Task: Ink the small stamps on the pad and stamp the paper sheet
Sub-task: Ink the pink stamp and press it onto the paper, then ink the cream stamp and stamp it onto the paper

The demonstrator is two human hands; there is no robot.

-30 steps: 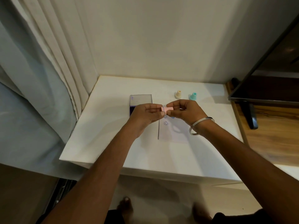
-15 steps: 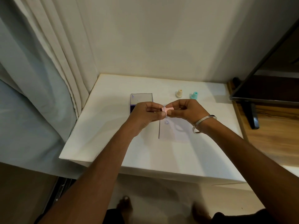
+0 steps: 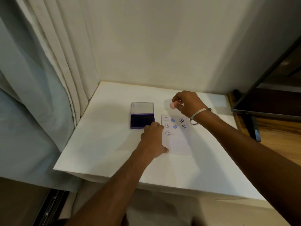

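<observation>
A white paper sheet [image 3: 179, 142] lies on the white table [image 3: 104, 152], with several blue smiley and heart prints near its top. To its left sits the purple ink pad [image 3: 142, 120], lid open and standing at the back. My right hand [image 3: 187, 102] is raised beyond the sheet's top edge and pinches a small pink stamp [image 3: 172, 105]. My left hand [image 3: 154, 139] rests flat on the table at the sheet's left edge, fingers near the pad's front corner. The beige and teal stamps seen earlier are hidden behind my right hand.
A curtain [image 3: 48, 79] hangs along the table's left side. The wall [image 3: 154, 46] closes the back. A dark screen on a stand [image 3: 267, 101] stands on a wooden surface to the right. My right wrist wears a metal bangle [image 3: 201, 115].
My hands, which held the pink stamp together over the sheet, have separated. The right hand carried the stamp up and back; the left hand dropped to the sheet's left edge.
</observation>
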